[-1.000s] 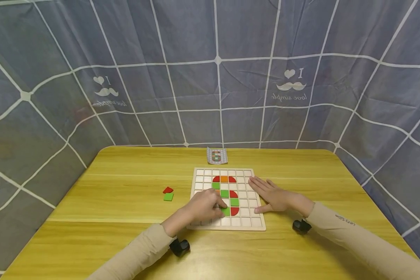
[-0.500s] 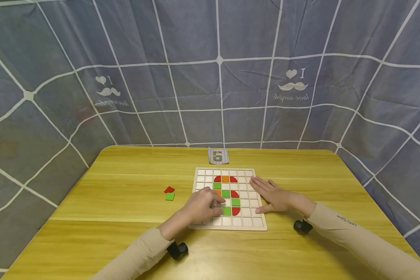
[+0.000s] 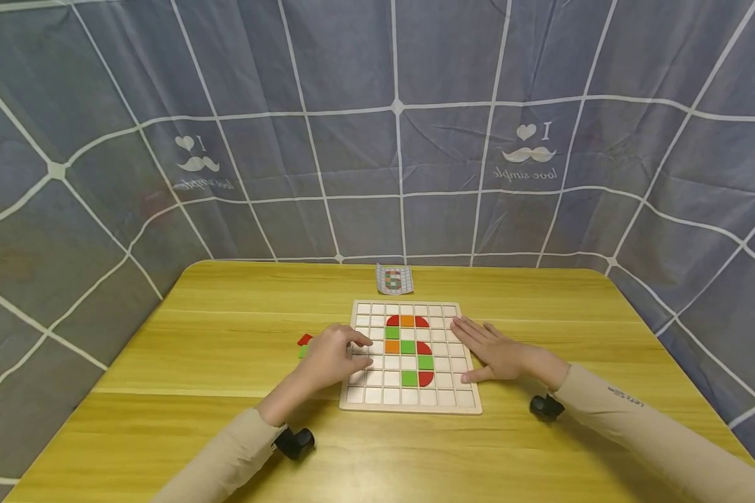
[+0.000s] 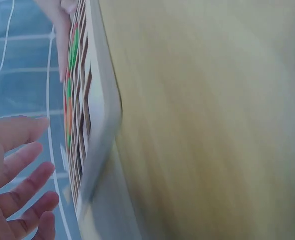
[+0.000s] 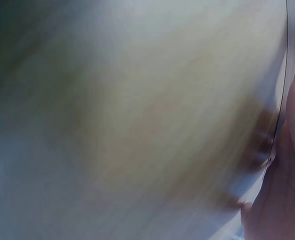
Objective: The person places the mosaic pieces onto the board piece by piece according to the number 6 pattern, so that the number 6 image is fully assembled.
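A pale wooden grid board (image 3: 440,397) lies on the table, with red quarter-round, green and orange square tiles set in its middle cells. Over its left edge hovers my left hand (image 3: 330,358), thumb and fingers apart and nothing between them; the left wrist view shows the same loosely bent fingers (image 4: 25,192). My right hand (image 3: 493,351) rests flat along the board's right edge, fingers straight on the rim. A loose red tile (image 3: 305,339) and a green square tile (image 3: 303,351) lie left of the board, partly hidden behind the left hand.
A small printed card (image 3: 394,280) showing a coloured pattern on a grid stands behind the board. The wooden table (image 3: 226,377) backs onto a grey-blue checked curtain (image 3: 346,161). Each wrist carries a small black camera (image 3: 296,443).
My left hand lifts off the green tile in the board's lower row and moves left, uncovering an orange tile and bare cells. The right hand stays in place.
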The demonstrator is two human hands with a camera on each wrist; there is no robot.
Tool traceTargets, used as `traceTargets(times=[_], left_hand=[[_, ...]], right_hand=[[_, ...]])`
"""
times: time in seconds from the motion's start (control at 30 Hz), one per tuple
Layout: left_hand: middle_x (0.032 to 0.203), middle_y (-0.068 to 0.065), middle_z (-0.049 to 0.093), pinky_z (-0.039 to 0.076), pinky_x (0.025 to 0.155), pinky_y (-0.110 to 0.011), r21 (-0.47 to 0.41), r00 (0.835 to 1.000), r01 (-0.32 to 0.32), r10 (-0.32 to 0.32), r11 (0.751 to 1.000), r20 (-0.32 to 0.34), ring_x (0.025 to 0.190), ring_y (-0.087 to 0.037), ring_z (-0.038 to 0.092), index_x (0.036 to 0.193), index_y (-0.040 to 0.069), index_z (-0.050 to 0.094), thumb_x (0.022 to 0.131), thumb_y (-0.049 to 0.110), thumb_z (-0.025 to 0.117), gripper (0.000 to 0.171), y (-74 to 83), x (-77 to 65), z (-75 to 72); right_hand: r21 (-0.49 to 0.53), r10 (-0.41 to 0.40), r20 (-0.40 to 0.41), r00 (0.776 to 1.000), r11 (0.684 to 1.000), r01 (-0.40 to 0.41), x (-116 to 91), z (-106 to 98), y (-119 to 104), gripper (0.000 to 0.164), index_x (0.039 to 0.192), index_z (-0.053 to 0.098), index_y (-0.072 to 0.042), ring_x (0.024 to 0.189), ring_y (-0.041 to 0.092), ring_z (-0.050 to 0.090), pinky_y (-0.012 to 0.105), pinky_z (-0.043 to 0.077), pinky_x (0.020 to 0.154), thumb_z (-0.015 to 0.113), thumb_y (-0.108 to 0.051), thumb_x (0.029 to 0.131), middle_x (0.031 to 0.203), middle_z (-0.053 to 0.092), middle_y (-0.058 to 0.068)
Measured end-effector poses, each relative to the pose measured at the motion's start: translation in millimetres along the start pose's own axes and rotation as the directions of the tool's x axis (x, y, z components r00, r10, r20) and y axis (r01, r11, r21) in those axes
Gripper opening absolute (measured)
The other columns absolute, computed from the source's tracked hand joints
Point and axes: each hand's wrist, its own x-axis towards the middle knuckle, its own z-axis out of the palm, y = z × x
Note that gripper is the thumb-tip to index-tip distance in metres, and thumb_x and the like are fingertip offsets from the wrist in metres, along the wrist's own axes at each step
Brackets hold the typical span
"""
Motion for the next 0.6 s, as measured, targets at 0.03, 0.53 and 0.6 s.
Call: traceTargets(times=[0.03,0.53,0.6], left_hand=[[0.091,-0.002,0.072,0.041,0.057,-0.023,0.009,1.000,0.009,-0.009,1.000,-0.011,0.076,-0.014,0.054,0.095,0.012,0.077,0.075,0.023,0.080,0.022,-3.5,-0.7,-2.2],[0.094,-0.006,0.074,0.044,0.057,-0.028,0.093,0.970,0.197,-0.181,0.976,-0.160,0.088,-0.024,0.059,0.094,0.011,0.076,0.074,0.026,0.081,0.025,-49.5,-14.9,-27.9],[0.096,-0.008,0.074,0.044,0.054,-0.028,0.097,0.961,0.227,-0.207,0.969,-0.183,0.091,-0.027,0.058,0.095,0.010,0.076,0.074,0.025,0.080,0.026,-53.8,-16.6,-29.5]], right_hand=[[0.000,0.001,0.000,1.000,1.000,-0.001,0,0,0,0.097,0.154,0.007,0.000,0.148,0.040,0.002,0.063,0.008,0.114,0.051,-0.059,0.091,0.161,-0.001,0.021],[0.003,-0.023,-0.022,0.999,1.000,0.023,1,5,6,0.098,0.154,0.004,-0.003,0.149,0.037,0.001,0.062,0.008,0.114,0.048,-0.063,0.090,0.161,-0.002,0.019],[0.006,-0.025,-0.026,0.999,1.000,0.026,1,5,6,0.098,0.154,0.004,-0.003,0.149,0.037,0.001,0.062,0.008,0.115,0.048,-0.063,0.090,0.161,-0.002,0.019]])
